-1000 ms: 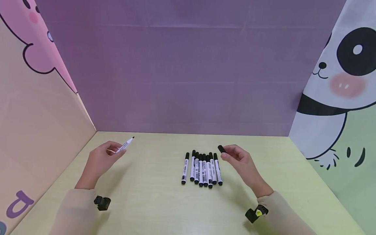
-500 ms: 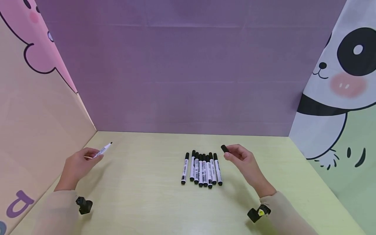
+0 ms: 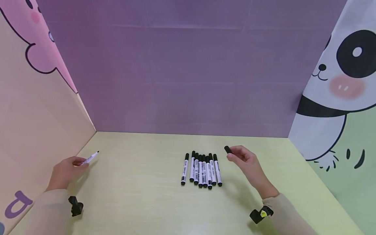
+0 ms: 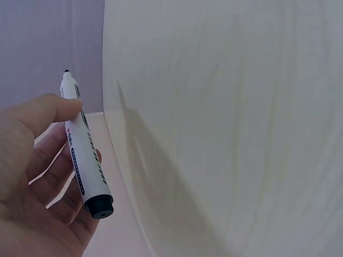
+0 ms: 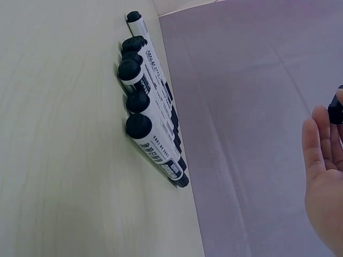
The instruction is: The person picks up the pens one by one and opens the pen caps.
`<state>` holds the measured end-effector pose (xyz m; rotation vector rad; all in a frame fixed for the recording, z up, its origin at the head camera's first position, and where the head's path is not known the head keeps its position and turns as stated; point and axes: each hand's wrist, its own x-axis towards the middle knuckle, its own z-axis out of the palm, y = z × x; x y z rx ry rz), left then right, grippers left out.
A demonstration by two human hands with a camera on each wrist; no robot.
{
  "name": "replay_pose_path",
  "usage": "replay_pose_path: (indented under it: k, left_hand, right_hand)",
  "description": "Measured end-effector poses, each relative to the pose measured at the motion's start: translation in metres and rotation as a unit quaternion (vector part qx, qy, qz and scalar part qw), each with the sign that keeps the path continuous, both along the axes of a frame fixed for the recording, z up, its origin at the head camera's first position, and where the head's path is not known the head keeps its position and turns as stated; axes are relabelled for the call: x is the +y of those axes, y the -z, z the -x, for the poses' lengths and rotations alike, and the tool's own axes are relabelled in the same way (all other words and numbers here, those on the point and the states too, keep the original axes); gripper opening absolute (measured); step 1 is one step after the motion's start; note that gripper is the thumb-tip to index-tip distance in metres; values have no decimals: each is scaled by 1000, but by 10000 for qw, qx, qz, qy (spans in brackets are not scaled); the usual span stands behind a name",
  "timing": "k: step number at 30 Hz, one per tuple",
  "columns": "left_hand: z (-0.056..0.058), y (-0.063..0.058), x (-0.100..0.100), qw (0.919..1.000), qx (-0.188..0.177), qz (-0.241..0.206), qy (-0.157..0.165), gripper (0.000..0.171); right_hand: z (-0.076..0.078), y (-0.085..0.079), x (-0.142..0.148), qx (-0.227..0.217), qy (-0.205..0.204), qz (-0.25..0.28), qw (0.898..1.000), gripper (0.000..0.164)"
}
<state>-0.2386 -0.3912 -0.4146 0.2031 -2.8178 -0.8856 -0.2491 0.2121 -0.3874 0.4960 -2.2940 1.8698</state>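
My left hand (image 3: pixel 68 169) pinches an uncapped white marker (image 4: pixel 86 144) between thumb and fingers, at the table's left side. Its bare black tip points up and away from the hand in the left wrist view, and its black end plug faces the camera. My right hand (image 3: pixel 246 163) holds a black marker cap (image 3: pixel 227 149) by thumb and fingertips, raised over the table to the right of the other pens. In the right wrist view the cap (image 5: pixel 336 110) is partly cut off at the edge. Several capped white markers (image 3: pixel 204 171) lie side by side between the hands.
One capped marker (image 3: pixel 184 169) lies slightly apart at the left of the row. The pale wooden table (image 3: pixel 141 195) meets a purple back wall (image 3: pixel 188 78), a beige left panel (image 3: pixel 44 124) and a panda-printed right panel (image 3: pixel 323 130).
My left hand has moved left and lower toward the table's left edge, carrying the uncapped marker. My right hand has shifted slightly right with the cap. The row of markers has stayed put.
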Motion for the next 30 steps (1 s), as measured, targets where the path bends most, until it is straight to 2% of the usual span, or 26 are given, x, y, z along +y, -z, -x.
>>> replay_pose_path:
  k: [4, 8, 18, 23, 30]
  left_hand:
    - [-1, 5, -11, 9996, -230, -99, -145, 47]
    - [-3, 9, -18, 9995, -221, 48, -234, 47]
    - [-5, 12, -24, 9977, -625, 232, -144, 44]
    - [-4, 15, -24, 9975, -621, 247, -232, 45]
    - [-1, 14, -18, 9973, -534, -83, -499, 48]
  right_hand:
    - [2, 1, 4, -8, 68, -25, 10000, 32]
    - [3, 0, 8, -25, 162, -123, 9998, 34]
    - [3, 1, 15, 31, 161, -104, 9998, 35]
    - [4, 0, 17, 76, 235, -117, 9996, 33]
    - [4, -2, 19, 84, 249, -130, 9996, 33]
